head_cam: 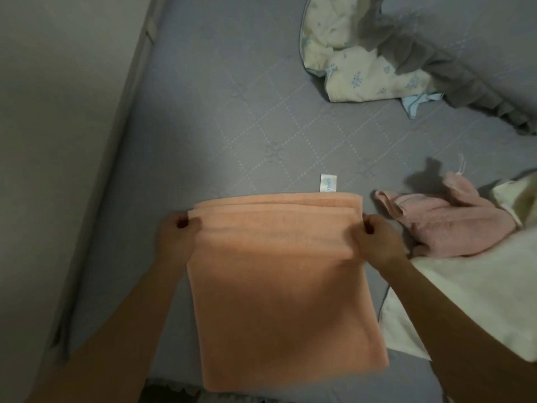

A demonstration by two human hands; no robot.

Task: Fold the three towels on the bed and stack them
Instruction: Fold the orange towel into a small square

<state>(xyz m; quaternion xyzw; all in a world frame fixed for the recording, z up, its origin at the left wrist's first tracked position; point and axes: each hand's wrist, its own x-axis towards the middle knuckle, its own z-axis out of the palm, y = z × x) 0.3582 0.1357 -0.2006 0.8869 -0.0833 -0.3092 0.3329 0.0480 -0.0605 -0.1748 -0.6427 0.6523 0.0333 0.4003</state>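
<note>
An orange towel (279,301) lies flat on the grey quilted bed (232,126), its far end doubled into several layers with a white label sticking out behind. My left hand (177,237) pinches the layered edge at its left corner. My right hand (377,242) pinches the same edge at its right corner. A crumpled pink towel (453,225) lies just right of my right hand. A cream towel (476,303) is spread under the pink one at the right, partly hidden by my right forearm.
A floral cream quilt (357,65) and a grey ruffled pillow (453,62) sit at the far right of the bed. A pale wall (52,141) runs along the bed's left side. The bed's near edge is below the orange towel.
</note>
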